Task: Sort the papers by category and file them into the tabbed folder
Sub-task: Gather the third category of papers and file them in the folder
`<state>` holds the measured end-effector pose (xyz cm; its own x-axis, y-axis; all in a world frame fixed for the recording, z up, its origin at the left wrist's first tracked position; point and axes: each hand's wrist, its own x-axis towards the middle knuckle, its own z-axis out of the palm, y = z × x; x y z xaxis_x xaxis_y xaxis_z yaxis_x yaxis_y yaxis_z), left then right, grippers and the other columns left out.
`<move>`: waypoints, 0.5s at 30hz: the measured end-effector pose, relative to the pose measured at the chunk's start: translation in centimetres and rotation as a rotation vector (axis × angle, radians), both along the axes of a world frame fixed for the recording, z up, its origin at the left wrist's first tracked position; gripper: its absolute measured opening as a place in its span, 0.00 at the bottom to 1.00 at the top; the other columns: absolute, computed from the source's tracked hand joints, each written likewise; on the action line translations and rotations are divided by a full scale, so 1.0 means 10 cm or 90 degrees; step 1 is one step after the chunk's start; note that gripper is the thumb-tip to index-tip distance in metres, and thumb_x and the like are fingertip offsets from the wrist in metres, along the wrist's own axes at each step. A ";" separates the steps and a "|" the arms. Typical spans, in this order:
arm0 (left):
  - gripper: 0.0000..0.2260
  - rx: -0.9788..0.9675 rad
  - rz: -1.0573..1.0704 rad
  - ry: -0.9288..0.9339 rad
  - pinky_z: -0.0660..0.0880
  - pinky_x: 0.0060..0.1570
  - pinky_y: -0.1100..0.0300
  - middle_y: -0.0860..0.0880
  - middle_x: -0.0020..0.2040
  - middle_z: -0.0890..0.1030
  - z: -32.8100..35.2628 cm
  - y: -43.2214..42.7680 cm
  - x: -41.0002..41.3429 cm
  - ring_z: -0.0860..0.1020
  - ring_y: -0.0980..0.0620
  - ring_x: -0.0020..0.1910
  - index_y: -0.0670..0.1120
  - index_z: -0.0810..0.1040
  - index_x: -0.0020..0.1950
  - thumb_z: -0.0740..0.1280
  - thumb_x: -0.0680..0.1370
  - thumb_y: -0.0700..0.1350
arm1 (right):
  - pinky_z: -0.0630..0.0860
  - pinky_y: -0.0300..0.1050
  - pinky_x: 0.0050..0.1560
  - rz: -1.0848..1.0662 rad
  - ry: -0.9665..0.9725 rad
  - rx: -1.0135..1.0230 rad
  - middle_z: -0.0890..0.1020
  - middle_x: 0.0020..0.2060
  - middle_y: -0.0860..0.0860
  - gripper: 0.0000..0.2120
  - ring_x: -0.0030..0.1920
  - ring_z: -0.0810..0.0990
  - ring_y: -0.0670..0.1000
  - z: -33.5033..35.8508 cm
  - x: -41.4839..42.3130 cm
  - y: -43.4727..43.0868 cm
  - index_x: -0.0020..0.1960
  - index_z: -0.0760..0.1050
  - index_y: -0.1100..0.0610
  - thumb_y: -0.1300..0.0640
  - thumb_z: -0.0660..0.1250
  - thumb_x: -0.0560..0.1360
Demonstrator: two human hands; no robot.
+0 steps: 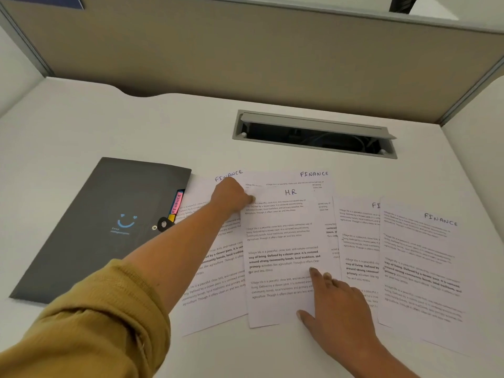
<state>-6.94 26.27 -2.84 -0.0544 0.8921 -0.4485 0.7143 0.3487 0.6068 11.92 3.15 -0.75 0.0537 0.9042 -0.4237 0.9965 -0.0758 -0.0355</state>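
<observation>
Several printed sheets lie fanned across the white desk. On top in the middle is a sheet headed HR (281, 241). Sheets headed FINANCE lie at the left (215, 285), behind the HR sheet (313, 174) and at the right (425, 263). A dark grey tabbed folder (103, 222) with a smiley print lies shut at the left, with coloured tabs (177, 204) showing at its edge. My left hand (231, 196) pinches the HR sheet's upper left corner. My right hand (335, 298) lies flat with straight fingers on that sheet's lower right part.
A grey cable hatch (313, 135) stands open in the desk behind the papers. A beige partition wall (245, 50) closes the back of the desk, with side panels to the left and right.
</observation>
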 end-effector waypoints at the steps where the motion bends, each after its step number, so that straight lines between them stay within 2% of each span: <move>1: 0.17 0.002 0.012 -0.020 0.77 0.54 0.52 0.43 0.51 0.81 0.00 0.01 0.01 0.79 0.44 0.50 0.37 0.80 0.53 0.76 0.71 0.47 | 0.61 0.50 0.73 0.001 -0.003 0.002 0.65 0.77 0.53 0.41 0.75 0.65 0.53 0.00 0.00 0.00 0.80 0.47 0.52 0.35 0.59 0.76; 4: 0.19 -0.007 0.055 -0.117 0.75 0.55 0.53 0.46 0.52 0.79 0.04 -0.01 0.06 0.77 0.46 0.53 0.42 0.77 0.55 0.78 0.69 0.47 | 0.60 0.50 0.73 -0.002 -0.011 0.003 0.64 0.77 0.52 0.41 0.75 0.64 0.52 -0.01 0.00 0.01 0.80 0.47 0.51 0.35 0.59 0.76; 7: 0.32 -0.046 0.132 -0.276 0.76 0.58 0.48 0.45 0.57 0.77 0.13 -0.11 0.11 0.77 0.44 0.56 0.44 0.69 0.65 0.80 0.66 0.41 | 0.60 0.50 0.73 0.005 -0.019 -0.005 0.64 0.77 0.52 0.41 0.75 0.64 0.52 0.01 -0.01 0.01 0.80 0.46 0.51 0.35 0.58 0.76; 8: 0.33 -0.037 0.136 -0.312 0.77 0.56 0.48 0.45 0.57 0.78 0.15 -0.16 0.11 0.78 0.44 0.54 0.44 0.68 0.66 0.80 0.66 0.38 | 0.61 0.49 0.72 0.011 -0.012 0.001 0.66 0.75 0.51 0.41 0.74 0.66 0.52 0.04 0.00 0.02 0.80 0.46 0.51 0.34 0.58 0.76; 9: 0.30 -0.009 0.117 -0.331 0.79 0.52 0.51 0.45 0.54 0.80 0.18 -0.22 0.09 0.80 0.46 0.51 0.44 0.70 0.64 0.79 0.67 0.37 | 0.64 0.48 0.70 0.007 0.000 0.008 0.70 0.73 0.50 0.40 0.71 0.69 0.51 0.08 0.03 0.04 0.80 0.48 0.50 0.34 0.59 0.76; 11: 0.17 0.046 0.046 -0.348 0.81 0.42 0.59 0.47 0.46 0.84 0.31 -0.37 0.05 0.83 0.47 0.45 0.44 0.77 0.55 0.77 0.69 0.36 | 0.67 0.47 0.68 -0.047 0.083 0.056 0.72 0.70 0.48 0.40 0.69 0.71 0.51 0.12 0.13 0.14 0.79 0.52 0.49 0.34 0.62 0.75; 13: 0.10 0.057 -0.016 -0.420 0.82 0.44 0.57 0.45 0.46 0.86 0.44 -0.52 0.01 0.85 0.45 0.46 0.42 0.80 0.50 0.75 0.71 0.35 | 0.62 0.49 0.73 -0.125 0.186 0.166 0.63 0.77 0.49 0.41 0.75 0.64 0.52 0.10 0.31 0.32 0.79 0.55 0.51 0.38 0.68 0.73; 15: 0.10 0.051 -0.050 -0.490 0.82 0.49 0.52 0.42 0.49 0.86 0.54 -0.61 -0.05 0.85 0.45 0.48 0.39 0.80 0.51 0.74 0.71 0.34 | 0.63 0.55 0.73 -0.281 0.345 0.214 0.61 0.78 0.49 0.45 0.76 0.63 0.54 0.13 0.49 0.53 0.79 0.55 0.52 0.41 0.73 0.70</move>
